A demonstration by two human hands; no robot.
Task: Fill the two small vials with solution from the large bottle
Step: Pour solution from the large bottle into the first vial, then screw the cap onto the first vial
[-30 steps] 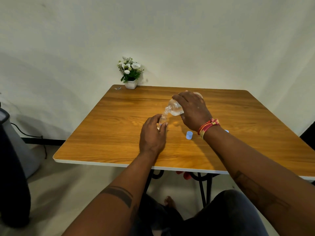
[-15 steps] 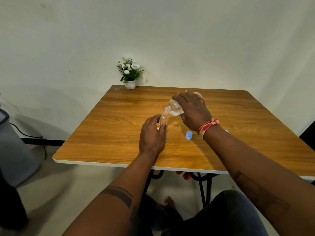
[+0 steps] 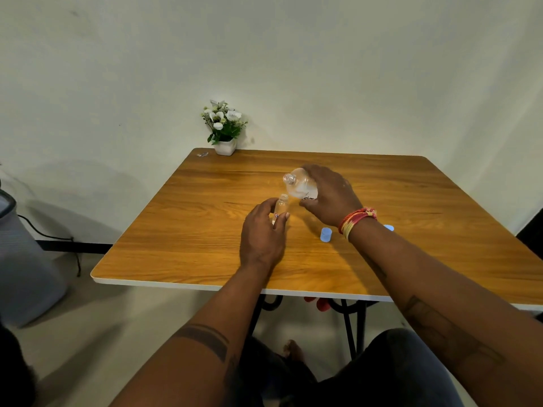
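Left hand (image 3: 261,235) grips upright vial (image 3: 281,207), frame centre; right hand (image 3: 329,196) clasps tilted bottle (image 3: 299,185). Pouring step; next, likely the second vial.

1. Soft, even, fairly bright indoor light with no hard glare.
2. Faint broad shadows fall on the wall (image 3: 88,177) at the far left.
3. Wide-angle bending curves the table (image 3: 205,259) edges.
4. Near forearms look soft.

Wooden table (image 3: 205,230) (caps (image 3: 326,234), plant (image 3: 224,127))
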